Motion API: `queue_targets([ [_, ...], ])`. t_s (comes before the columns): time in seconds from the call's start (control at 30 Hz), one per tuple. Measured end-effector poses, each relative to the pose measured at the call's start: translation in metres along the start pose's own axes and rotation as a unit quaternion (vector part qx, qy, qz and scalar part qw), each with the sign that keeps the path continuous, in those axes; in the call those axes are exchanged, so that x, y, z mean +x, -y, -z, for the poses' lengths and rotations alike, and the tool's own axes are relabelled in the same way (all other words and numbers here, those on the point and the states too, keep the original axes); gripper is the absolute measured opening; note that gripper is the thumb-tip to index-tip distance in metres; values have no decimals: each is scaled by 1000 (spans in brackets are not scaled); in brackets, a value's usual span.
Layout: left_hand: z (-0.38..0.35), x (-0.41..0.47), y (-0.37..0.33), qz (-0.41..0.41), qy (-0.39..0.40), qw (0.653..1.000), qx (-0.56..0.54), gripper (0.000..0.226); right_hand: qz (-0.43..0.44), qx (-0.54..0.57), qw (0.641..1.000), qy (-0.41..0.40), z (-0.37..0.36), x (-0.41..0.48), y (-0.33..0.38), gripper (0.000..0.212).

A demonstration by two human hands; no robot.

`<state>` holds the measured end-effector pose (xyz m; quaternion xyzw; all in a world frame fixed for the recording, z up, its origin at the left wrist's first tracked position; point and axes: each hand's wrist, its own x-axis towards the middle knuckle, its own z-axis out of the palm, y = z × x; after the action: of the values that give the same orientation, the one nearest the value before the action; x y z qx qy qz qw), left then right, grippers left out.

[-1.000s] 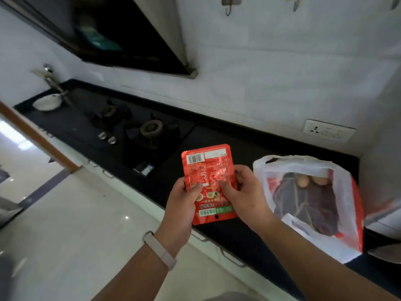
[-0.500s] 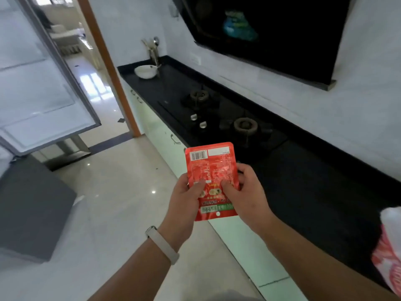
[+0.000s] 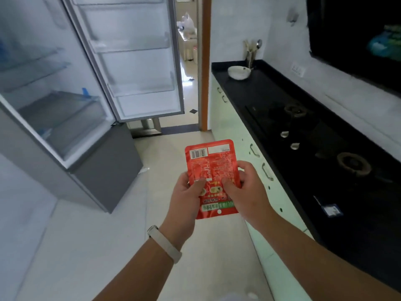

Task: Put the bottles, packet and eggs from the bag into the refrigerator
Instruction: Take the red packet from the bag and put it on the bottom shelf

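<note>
Flat red foil packet (image 3: 211,170): lower side edges hidden under the thumbs of the left hand (image 3: 186,198) and right hand (image 3: 247,192), print too small to read, only the barcode makes out. Grey open refrigerator (image 3: 65,118), left of the packet: top and left side cut off by the frame edge, glass shelves blurred, small blue item on one shelf unidentifiable. Black glossy countertop (image 3: 249,90), right of the packet, runs out at the right edge; the white shape in the doorway beyond is too blurred to identify.
</note>
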<state>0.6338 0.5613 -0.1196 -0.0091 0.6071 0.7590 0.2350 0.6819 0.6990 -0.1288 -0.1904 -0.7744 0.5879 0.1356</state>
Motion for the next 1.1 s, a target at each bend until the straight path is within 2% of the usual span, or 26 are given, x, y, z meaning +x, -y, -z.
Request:
queue_targets([
  [0.4, 54, 95, -28, -9, -145, 989, -1, 18, 16, 31, 992, 118, -87, 121, -2, 35],
  [0.87, 36, 280, -104, -13, -223, 975, -19, 21, 40, 72, 977, 198, -119, 342, 19, 33],
  [1.1, 64, 315, -135, -36, -299, 953, -38, 14, 64, 91, 957, 270, -166, 391, 40, 31],
])
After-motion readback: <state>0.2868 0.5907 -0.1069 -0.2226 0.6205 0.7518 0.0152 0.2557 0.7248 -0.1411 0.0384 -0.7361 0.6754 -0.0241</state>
